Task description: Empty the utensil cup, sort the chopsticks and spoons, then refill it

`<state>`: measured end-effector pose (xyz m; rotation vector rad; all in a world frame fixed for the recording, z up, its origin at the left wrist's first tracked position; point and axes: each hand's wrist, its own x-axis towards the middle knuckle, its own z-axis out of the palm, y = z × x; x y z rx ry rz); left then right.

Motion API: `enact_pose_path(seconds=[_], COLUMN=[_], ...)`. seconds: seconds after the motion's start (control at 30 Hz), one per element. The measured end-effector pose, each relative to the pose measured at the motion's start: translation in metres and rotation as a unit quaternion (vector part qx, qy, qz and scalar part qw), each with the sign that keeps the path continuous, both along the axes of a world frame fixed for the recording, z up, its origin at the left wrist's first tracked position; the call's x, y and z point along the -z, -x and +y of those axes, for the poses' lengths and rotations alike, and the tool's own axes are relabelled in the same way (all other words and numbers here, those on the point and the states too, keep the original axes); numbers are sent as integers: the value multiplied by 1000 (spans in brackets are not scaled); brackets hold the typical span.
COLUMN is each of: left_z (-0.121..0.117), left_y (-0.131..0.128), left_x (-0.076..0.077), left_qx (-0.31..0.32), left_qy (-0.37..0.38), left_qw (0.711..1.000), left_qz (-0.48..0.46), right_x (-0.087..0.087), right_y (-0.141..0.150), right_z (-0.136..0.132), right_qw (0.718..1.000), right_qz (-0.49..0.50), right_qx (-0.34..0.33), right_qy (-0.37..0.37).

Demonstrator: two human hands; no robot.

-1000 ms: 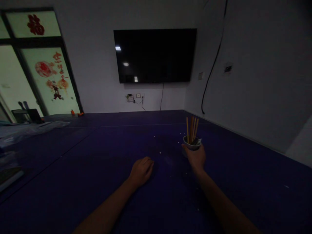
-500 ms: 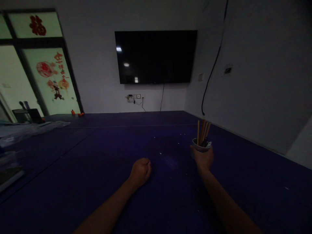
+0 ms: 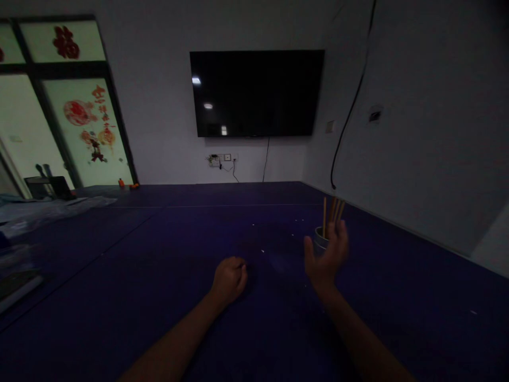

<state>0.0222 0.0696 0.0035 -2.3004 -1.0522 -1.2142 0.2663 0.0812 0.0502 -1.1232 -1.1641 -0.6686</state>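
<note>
My right hand [image 3: 326,264] is open, thumb and fingers apart, just in front of a grey cup [image 3: 319,244] on the purple tabletop [image 3: 191,228]. Several thin wooden sticks, which look like chopsticks [image 3: 325,216], stand upright in the cup. The hand hides much of the cup's front and right side, and whether it touches the cup I cannot tell. Left of it, my left hand [image 3: 229,280] rests on the table as a closed fist with nothing showing in it.
Small white scraps [image 3: 262,251] dot the table. Clear plastic wrapping [image 3: 79,211] and a dark box [image 3: 50,187] lie at the far left, with small orange objects [image 3: 134,186] near the back edge. A black cable [image 3: 350,114] hangs along the right wall; a television [image 3: 258,93] is mounted ahead.
My right hand has let go of the cup: its fingers have opened and lifted off the rim. The cup stays in place. My left fist has not moved.
</note>
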Motion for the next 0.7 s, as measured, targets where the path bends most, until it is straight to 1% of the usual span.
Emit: enact_pose_path(seconds=[0.03, 0.1, 0.17, 0.2, 0.27, 0.37, 0.53, 0.7], left_z=[-1, -3, -5, -6, -6, -6, -5, -2], left_y=[-1, -1, -1, -1, 0, 0, 1, 5], left_x=[-1, -4, -6, -6, -7, -6, -6, -4], left_qx=[-1, -1, 0, 0, 2, 2, 15, 52], left_qy=[1, 6, 10, 12, 14, 22, 39, 27], left_qw=[1000, 1000, 1000, 1000, 1000, 1000, 999, 998], left_qz=[3, 8, 9, 9, 7, 1, -8, -4], right_x=[2, 8, 17, 21, 27, 31, 29, 31], right_y=[10, 31, 51, 59, 70, 75, 74, 74], right_z=[-3, -9, -12, -13, -14, -15, -14, -13], right_qw=[997, 979, 953, 944, 929, 912, 905, 889], right_qz=[-63, -174, -245, -260, -273, -280, -268, -285], right_qx=[-34, -101, -169, -192, -216, -238, -248, -261], right_qy=[8, 35, 54, 70, 124, 185, 218, 247])
